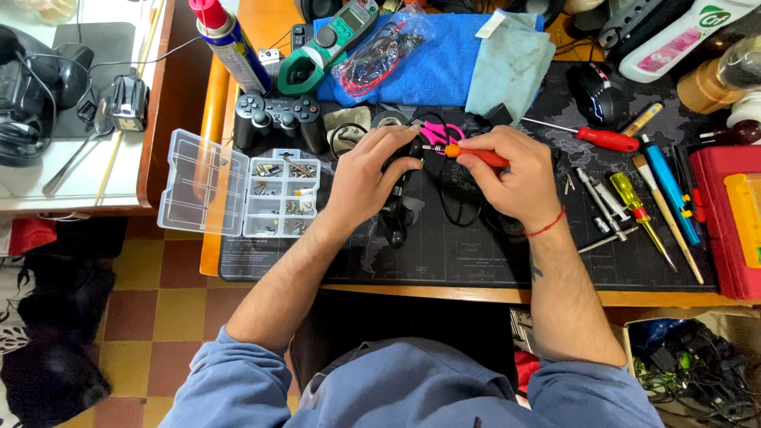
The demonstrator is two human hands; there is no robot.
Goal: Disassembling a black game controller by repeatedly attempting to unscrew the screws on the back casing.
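My left hand [372, 174] grips a black game controller [394, 218] that stands on the dark desk mat [476, 254], its lower handle showing below my palm. My right hand [515, 176] holds an orange-handled screwdriver [474, 154] nearly level, with its tip against the top of the controller beside my left fingers. A black cable [452, 202] loops on the mat between my hands. A red string circles my right wrist.
An open clear parts box [238, 190] with small screws lies to the left, a second black controller [277, 119] behind it. Several screwdrivers and bits [634, 206] lie to the right by a red case [725, 218]. A blue cloth [436, 67], a green meter [325, 47] and a spray can [230, 40] sit at the back.
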